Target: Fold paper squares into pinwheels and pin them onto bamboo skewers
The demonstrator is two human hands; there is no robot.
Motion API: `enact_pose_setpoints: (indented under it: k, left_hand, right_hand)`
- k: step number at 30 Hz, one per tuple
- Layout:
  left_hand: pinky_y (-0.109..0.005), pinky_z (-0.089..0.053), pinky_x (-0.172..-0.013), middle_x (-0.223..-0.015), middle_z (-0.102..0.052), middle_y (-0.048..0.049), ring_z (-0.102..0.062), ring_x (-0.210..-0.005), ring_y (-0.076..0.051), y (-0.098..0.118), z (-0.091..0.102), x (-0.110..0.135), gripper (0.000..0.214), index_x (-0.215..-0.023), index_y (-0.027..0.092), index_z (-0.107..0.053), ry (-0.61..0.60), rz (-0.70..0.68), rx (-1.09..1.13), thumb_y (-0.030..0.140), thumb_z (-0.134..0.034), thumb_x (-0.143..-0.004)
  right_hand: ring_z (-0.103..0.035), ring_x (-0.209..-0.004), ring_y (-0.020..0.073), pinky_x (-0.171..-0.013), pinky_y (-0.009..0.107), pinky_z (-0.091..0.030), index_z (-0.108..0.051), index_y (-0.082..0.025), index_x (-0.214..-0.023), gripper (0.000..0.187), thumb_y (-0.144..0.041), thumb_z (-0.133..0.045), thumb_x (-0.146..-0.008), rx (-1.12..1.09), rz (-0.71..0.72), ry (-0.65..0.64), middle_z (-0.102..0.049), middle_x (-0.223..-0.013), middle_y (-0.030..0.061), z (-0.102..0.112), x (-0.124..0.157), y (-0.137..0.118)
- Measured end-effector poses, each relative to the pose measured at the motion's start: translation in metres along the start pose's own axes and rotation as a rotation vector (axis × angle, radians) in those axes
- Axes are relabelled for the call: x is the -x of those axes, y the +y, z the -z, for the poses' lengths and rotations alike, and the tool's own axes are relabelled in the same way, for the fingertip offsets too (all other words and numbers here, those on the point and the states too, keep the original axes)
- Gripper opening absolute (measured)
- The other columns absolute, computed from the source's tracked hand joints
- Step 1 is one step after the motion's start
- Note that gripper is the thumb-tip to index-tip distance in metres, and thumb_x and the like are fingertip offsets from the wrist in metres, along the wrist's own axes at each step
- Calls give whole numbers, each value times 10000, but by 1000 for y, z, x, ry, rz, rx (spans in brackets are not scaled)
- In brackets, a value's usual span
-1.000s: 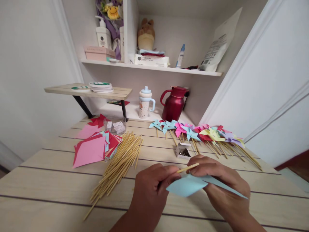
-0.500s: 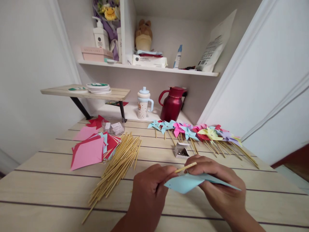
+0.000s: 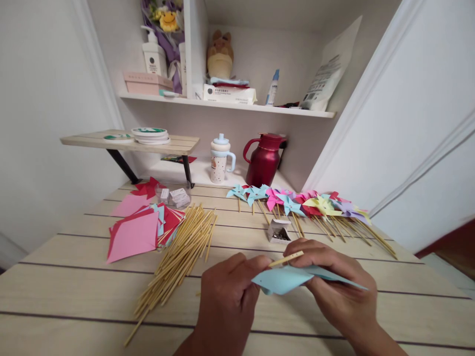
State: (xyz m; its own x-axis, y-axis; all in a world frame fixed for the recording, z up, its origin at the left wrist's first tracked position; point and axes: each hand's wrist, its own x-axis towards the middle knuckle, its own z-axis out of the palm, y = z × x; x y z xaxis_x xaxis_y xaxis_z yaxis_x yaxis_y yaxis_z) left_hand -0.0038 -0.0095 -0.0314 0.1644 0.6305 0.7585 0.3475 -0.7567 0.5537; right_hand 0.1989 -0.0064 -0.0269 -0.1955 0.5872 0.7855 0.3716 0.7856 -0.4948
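My left hand (image 3: 232, 291) is closed around a thin wooden stick (image 3: 286, 258), whose end juts out to the right past the thumb. My right hand (image 3: 339, 284) pinches a light blue paper pinwheel (image 3: 284, 279), its folded blades pointing left and right between the fingers. The stick's tip lies just above the paper, close to the right fingertips. Whether a pin joins the two is hidden by the fingers. Just beyond the hands stands a small open box (image 3: 279, 232) of metal pins.
A pile of wooden sticks (image 3: 181, 252) lies left of my hands, beside pink paper squares (image 3: 135, 237) and a clear container (image 3: 174, 196) of small boxes. Finished pinwheels (image 3: 274, 198) line the back right. A cup (image 3: 220, 163) and a red jug (image 3: 264, 160) stand behind.
Both hands keep almost the same pose, with the stick and blue pinwheel held together. The whole view has shifted very slightly.
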Motion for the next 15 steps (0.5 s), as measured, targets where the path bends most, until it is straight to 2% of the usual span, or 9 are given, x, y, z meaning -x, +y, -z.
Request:
enact_pose_setpoints:
  k: [15]
  left_hand:
    - [-199,-447,-535,-695,-669,-10,-598,-590,-118,0,0,4,313,-1022,165,-717,-44,42,29,44,-496,-837]
  right_hand:
    - [-706,-808,197,-759,335,-576,-700,-256,-929,242,-55,-666,-800,53,-9,38,-732,-835,17,-2,-2,-3]
